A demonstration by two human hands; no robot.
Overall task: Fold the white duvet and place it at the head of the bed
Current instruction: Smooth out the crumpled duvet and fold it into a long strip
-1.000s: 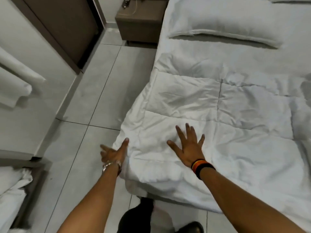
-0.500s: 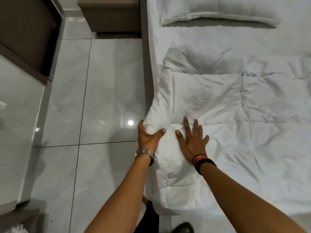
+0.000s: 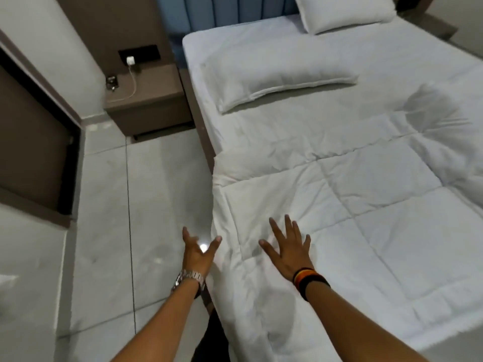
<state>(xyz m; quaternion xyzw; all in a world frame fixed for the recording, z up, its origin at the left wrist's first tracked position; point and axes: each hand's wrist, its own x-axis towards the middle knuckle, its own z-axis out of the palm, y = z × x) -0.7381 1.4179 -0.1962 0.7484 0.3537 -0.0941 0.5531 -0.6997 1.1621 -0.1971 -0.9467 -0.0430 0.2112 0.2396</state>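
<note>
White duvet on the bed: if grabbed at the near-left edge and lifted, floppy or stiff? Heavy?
Likely floppy: the duvet is creased and droops over the bed's side near the left hand. Probably light for its bulk: puffy quilted panels. It may slide on the smooth sheet.

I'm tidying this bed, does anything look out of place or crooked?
The white duvet lies bunched and wrinkled near the foot, its left edge hanging off the bed. One pillow lies askew mid-mattress, not against the headboard. Nothing looks spilled or damaged.
</note>
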